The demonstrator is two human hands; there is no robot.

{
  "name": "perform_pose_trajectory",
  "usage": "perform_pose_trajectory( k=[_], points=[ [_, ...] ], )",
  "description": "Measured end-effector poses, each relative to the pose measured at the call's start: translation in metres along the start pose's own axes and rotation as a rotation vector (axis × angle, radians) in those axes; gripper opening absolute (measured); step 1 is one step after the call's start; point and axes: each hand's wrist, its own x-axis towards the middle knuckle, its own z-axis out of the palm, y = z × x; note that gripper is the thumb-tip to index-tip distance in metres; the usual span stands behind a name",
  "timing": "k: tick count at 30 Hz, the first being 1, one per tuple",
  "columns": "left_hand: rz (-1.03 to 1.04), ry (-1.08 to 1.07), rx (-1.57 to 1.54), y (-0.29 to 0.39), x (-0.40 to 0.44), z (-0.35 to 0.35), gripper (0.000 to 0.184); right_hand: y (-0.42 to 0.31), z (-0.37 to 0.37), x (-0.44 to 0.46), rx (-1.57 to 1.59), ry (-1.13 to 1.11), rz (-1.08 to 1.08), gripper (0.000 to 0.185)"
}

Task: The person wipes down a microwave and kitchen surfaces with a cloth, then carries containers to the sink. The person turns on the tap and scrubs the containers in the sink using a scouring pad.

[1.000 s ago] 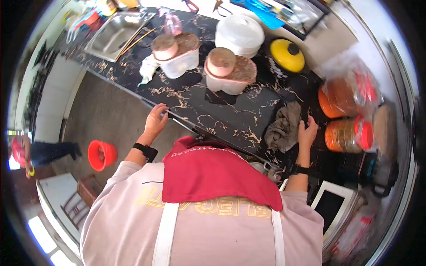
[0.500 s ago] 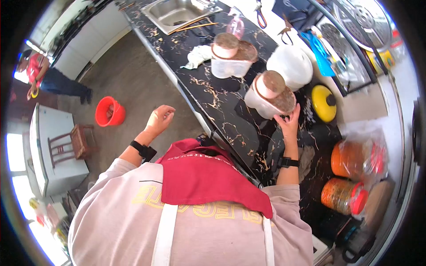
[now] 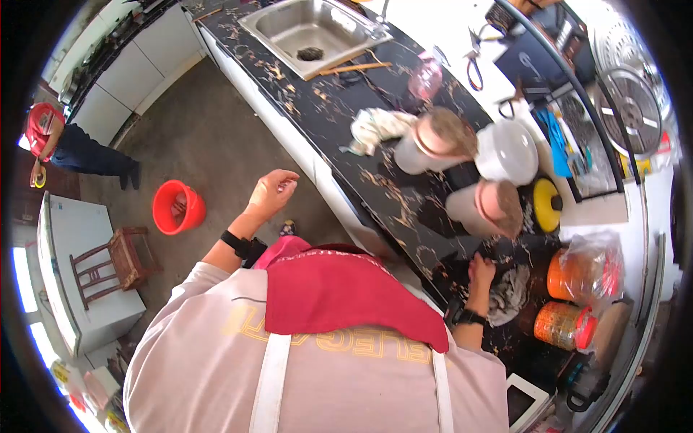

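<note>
“Right hand (image 3: 481, 271) has left the front tub (image 3: 468, 208) since the earlier frame; it now lies just beside the grey cloth (image 3: 510, 294).”

“State of both hands?”

“Well apart. Left hand (image 3: 271, 195) hangs over the floor (image 3: 216, 130), fingers loosely bent, nothing visible in it. Right is blurred; I cannot tell whether its fingers are closed.”

“Tub's position?”

“On the desk (image 3: 404, 216), between the rear tub (image 3: 413, 153) and the cloth, near the yellow lid (image 3: 546, 206).”

“Risks?”

“In my judgement, a hurried one-handed grip could topple its pink top (image 3: 498, 204) or knock it into the lid.”

“Bearing?”

“Top appears wallward; long axis seemingly front edge to wall (image 3: 433, 23). Blur limits certainty.”
</note>
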Motion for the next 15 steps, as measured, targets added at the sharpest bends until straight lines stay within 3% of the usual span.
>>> perform_pose_trajectory(
  k=[2, 5, 10, 12, 15],
  points=[
    [-0.025, -0.038, -0.012, -0.022, 0.022, -0.038, 0.019, 0.005, 0.043, -0.048, 0.076, -0.106, 0.042, 0.031],
    [-0.059, -0.057, 0.052, -0.062, 0.057, -0.078, 0.019, -0.026, 0.126, -0.134, 0.075, -0.270, 0.021, 0.034],
    [0.125, -0.220, 0.025, -0.046, 0.131, -0.104, 0.019, -0.033, 0.192, -0.144, -0.036, -0.342, -0.182, 0.043],
    [0.198, -0.312, 0.000, -0.032, 0.159, -0.087, 0.020, -0.043, 0.197, -0.146, -0.068, -0.317, -0.235, 0.050],
    [0.315, -0.500, -0.083, -0.008, 0.195, -0.047, 0.036, -0.063, 0.213, -0.148, -0.072, -0.223, -0.265, 0.061]
  ],
)
